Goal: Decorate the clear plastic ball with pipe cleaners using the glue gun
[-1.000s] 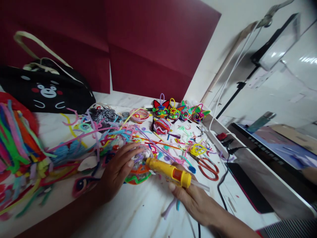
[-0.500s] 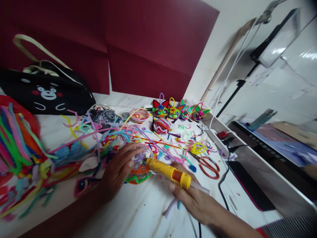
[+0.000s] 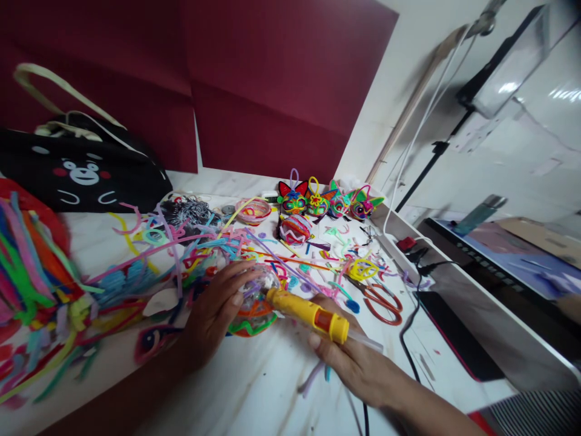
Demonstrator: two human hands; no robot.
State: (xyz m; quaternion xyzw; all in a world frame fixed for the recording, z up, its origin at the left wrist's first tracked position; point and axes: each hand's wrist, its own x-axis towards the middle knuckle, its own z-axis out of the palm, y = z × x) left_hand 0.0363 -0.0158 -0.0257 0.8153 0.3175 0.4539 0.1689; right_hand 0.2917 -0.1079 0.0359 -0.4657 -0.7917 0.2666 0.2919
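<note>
A yellow glue gun (image 3: 308,313) with a clear glue stick at its rear is gripped by my right hand (image 3: 358,363). Its nozzle touches or nearly touches a clear round piece (image 3: 254,309) trimmed with orange and green pipe cleaners. My left hand (image 3: 215,309) closes round the left side of that piece, fingers over its top. Part of the piece is hidden under the fingers. Beyond the hands stand several colourful animal-faced ornaments (image 3: 295,200) and a striped round piece (image 3: 296,230).
Orange-handled scissors (image 3: 382,304) lie right of the hands, near a black phone (image 3: 458,336) and cables. Pipe cleaners (image 3: 27,260) heap at left before a black bag (image 3: 82,175). A small bowl (image 3: 253,211) sits behind. A low ledge borders the right side.
The view has shifted very slightly. Both hands, the glue gun and the round piece stay in almost the same places.
</note>
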